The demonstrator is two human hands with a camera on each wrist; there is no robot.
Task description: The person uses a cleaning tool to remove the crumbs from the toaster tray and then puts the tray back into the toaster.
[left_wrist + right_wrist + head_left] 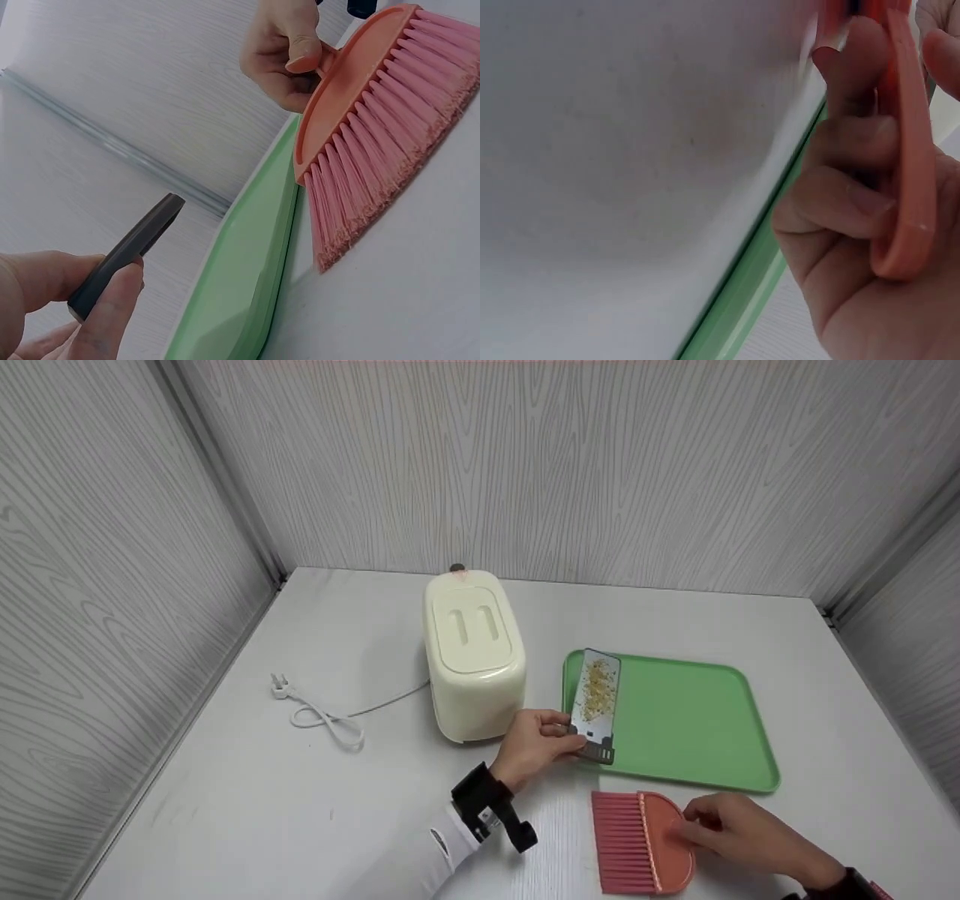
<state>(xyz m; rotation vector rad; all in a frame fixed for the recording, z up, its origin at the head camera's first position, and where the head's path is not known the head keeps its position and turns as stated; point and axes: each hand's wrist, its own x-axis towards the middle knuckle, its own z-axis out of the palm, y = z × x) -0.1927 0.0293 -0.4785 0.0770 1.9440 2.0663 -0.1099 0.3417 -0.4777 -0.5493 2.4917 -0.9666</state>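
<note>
Now, flat, silvery, oblong plate (601, 727): scattered with yellow crumbs (600, 686), over the left end of a rectangular green plastic tray (690, 712).
Left grip (536, 746): clamped on the plate's dark handle (598, 753).
Right grip (739, 836): curled around an orange plastic brush with pink bristles (646, 844).
Green tray: flat on the white surface (225, 810).

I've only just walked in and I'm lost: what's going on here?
A person's left hand holds a thin plate scattered with yellow crumbs over the left edge of a green tray. Their right hand grips an orange brush, apart from the plate. A toaster stands left of the tray, its plug lying loose on the table.
</note>
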